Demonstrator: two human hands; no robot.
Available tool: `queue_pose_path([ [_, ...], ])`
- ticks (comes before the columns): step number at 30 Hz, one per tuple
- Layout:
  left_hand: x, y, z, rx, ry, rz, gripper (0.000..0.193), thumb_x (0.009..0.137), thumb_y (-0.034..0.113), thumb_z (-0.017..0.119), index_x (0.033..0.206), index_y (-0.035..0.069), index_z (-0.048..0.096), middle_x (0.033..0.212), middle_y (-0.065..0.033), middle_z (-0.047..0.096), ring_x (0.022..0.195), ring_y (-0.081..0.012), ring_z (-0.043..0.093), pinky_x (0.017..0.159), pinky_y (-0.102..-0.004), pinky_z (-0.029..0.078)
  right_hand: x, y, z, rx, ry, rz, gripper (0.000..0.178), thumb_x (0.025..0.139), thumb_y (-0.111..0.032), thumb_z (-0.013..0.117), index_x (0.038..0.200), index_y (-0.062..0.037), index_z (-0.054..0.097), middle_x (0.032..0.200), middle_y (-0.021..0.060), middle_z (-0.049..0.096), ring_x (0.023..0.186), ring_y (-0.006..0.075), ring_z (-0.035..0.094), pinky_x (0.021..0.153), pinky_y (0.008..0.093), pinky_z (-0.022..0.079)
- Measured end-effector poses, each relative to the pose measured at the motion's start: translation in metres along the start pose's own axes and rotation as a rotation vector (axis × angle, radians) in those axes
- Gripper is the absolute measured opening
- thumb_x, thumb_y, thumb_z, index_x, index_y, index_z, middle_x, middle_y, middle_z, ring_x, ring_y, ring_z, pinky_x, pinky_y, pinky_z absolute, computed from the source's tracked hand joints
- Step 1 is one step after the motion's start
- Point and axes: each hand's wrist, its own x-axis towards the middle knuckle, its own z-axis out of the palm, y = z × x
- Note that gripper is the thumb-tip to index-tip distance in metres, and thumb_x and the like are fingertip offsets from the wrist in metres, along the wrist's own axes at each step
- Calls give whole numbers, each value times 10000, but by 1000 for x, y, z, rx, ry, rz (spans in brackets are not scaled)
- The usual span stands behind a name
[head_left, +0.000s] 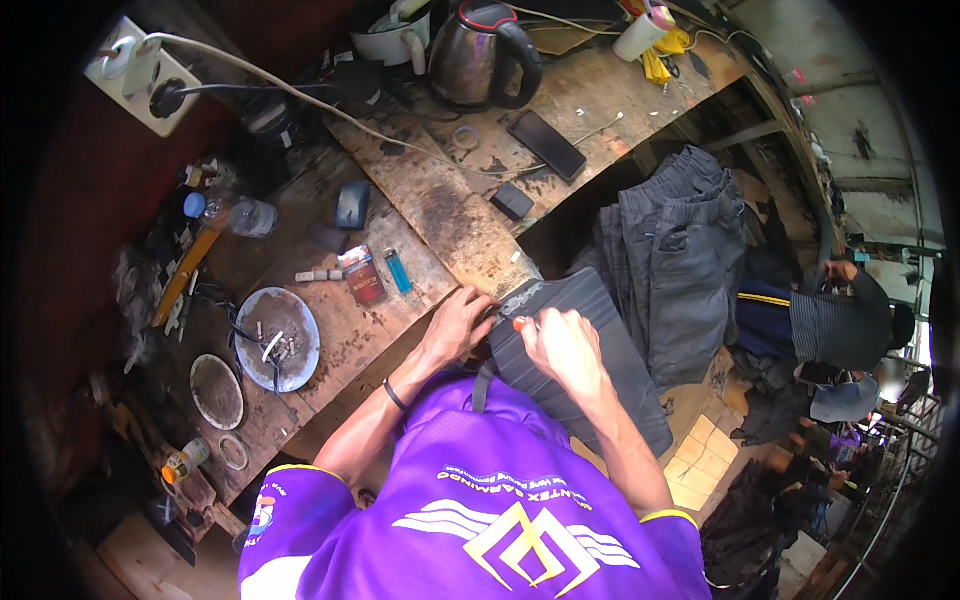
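Note:
A dark grey cloth garment [610,365] with long creases hangs over the table corner and down across my lap. My left hand [458,328] has its fingers closed at the near left edge of this cloth, by the wooden corner. Close beside it, my right hand [565,350] is a fist over the garment. From its thumb side pokes the orange-red end of a small tool [519,323]; the fist hides the rest, so its kind does not show. A pale, frayed patch [522,296] lies on the table corner just beyond both hands.
Stacked dark trousers [680,260] lie to the right. On the table are a phone [547,145], kettle [482,60], cigarette pack [361,275], blue lighter [398,271], and ashtray bowl [300,365]. A white cable [350,120] crosses the boards. Another person [845,315] bends at far right.

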Motion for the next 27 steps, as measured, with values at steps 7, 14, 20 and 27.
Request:
queue_pose_path([
  [7,3,-4,7,40,-102,174,311,849,93,696,1154,38,664,1143,-138,648,1069,-365,604,952,-439,482,30,-17,16,-232,-120,-196,199,789,-171,668,812,8,754,713,230,710,698,368,743,666,467,610],
  [14,-6,-13,25,-270,46,134,233,804,47,713,1035,22,692,1017,-156,712,959,-370,667,831,-441,539,30,-19,8,-293,-153,-502,270,828,-259,705,836,9,732,808,221,710,752,393,744,602,473,592],
  [20,-2,-21,35,-40,150,271,129,804,-2,729,928,10,698,892,-155,708,842,-361,669,767,-430,544,35,0,-7,13,-148,-328,293,908,-236,663,862,49,715,725,259,686,683,432,719,612,512,597],
  [27,-1,-16,32,-265,128,184,187,818,105,726,978,13,695,933,-142,697,882,-362,653,773,-434,525,20,-19,6,-116,-120,-410,283,870,-226,654,890,48,721,1168,312,647,1066,444,675,739,488,613],
])
